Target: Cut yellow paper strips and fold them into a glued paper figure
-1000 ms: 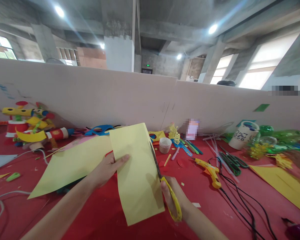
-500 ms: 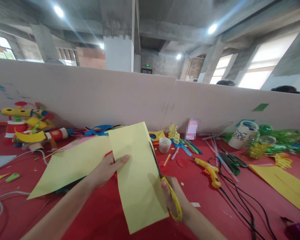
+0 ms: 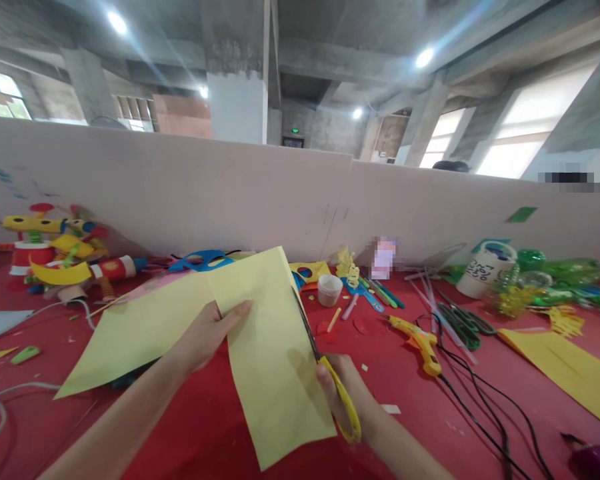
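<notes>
The pale yellow sheet (image 3: 270, 360) hung above the red table (image 3: 195, 420), looking light, bendy and easily creased, best pinched near an edge. The left hand (image 3: 207, 335) pinched its left side; the right hand's (image 3: 347, 380) fingers gripped yellow-handled scissors (image 3: 326, 362) at its right edge.

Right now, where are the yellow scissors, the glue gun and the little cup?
Yellow scissors (image 3: 343, 392): head view, on the handle.
Glue gun (image 3: 420, 338): head view, on its body.
Little cup (image 3: 330, 295): head view, on its outer wall.
</notes>
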`<act>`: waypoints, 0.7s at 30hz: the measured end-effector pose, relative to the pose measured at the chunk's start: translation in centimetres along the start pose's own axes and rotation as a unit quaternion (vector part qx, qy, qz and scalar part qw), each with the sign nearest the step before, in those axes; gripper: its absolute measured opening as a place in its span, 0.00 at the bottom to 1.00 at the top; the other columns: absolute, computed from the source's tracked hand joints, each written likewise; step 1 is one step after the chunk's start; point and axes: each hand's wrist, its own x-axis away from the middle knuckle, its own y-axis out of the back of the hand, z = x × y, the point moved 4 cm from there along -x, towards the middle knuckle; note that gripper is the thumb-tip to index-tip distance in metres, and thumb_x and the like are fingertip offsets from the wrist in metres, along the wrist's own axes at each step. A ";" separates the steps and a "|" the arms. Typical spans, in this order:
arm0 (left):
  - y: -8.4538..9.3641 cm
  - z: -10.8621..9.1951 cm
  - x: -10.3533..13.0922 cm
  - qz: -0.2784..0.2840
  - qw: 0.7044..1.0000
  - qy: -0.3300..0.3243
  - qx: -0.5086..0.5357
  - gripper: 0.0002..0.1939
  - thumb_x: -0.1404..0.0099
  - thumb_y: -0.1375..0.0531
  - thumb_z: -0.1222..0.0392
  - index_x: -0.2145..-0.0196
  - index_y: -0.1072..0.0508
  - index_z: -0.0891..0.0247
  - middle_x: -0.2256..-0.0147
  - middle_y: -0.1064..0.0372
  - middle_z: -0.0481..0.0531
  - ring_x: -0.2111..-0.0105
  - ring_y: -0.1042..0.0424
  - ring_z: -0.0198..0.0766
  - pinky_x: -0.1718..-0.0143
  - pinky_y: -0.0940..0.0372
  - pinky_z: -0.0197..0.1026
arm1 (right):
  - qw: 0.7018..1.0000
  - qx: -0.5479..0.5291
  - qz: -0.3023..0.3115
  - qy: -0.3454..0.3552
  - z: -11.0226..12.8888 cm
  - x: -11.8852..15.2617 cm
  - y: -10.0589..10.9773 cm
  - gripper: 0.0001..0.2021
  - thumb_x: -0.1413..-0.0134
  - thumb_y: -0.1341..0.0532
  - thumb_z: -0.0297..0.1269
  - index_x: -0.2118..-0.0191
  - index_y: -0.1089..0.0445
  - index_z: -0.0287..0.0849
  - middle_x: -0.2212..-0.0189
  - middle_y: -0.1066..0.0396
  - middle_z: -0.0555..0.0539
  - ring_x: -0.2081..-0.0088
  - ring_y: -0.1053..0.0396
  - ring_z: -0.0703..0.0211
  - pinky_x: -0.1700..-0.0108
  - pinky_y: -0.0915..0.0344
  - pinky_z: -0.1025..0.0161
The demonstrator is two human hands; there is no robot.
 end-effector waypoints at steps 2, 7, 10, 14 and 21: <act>-0.1 0.0 0.0 0.003 1.000 -0.010 -0.013 0.25 0.44 0.40 0.50 0.51 0.32 0.65 0.57 0.27 0.58 0.60 0.27 0.49 0.59 0.33 0.47 | 1.000 0.009 0.011 0.003 0.1 0.1 0.0 0.26 0.44 0.58 0.56 0.82 0.44 0.41 0.85 0.50 0.53 0.80 0.50 0.65 0.81 0.52 0.68; -0.3 0.2 0.0 0.020 0.999 -0.011 -0.035 0.24 0.44 0.40 0.50 0.52 0.31 0.64 0.57 0.28 0.57 0.60 0.28 0.48 0.58 0.34 0.46 | 0.999 0.028 -0.011 0.019 0.7 0.1 0.4 0.28 0.44 0.61 0.57 0.79 0.40 0.41 0.83 0.45 0.51 0.80 0.47 0.64 0.80 0.49 0.66; -0.3 0.2 0.1 0.033 0.999 0.001 -0.034 0.23 0.44 0.40 0.50 0.52 0.31 0.63 0.57 0.27 0.56 0.61 0.27 0.47 0.59 0.33 0.46 | 0.999 0.027 -0.021 0.021 0.9 0.1 0.5 0.29 0.44 0.62 0.58 0.79 0.40 0.40 0.83 0.44 0.50 0.80 0.47 0.64 0.80 0.49 0.66; -0.5 0.1 0.2 0.043 0.998 0.010 -0.033 0.23 0.43 0.40 0.51 0.52 0.31 0.62 0.57 0.27 0.55 0.60 0.27 0.46 0.59 0.33 0.45 | 1.000 -0.001 0.002 0.002 0.6 0.2 0.4 0.30 0.45 0.63 0.60 0.78 0.40 0.40 0.83 0.43 0.50 0.79 0.46 0.63 0.80 0.47 0.66; -0.6 0.1 0.3 0.041 0.999 0.003 -0.032 0.24 0.43 0.41 0.50 0.51 0.32 0.62 0.57 0.27 0.56 0.61 0.27 0.47 0.60 0.33 0.45 | 1.000 0.012 -0.024 -0.010 0.1 0.4 0.3 0.32 0.47 0.63 0.62 0.78 0.37 0.41 0.82 0.41 0.49 0.78 0.44 0.61 0.79 0.46 0.65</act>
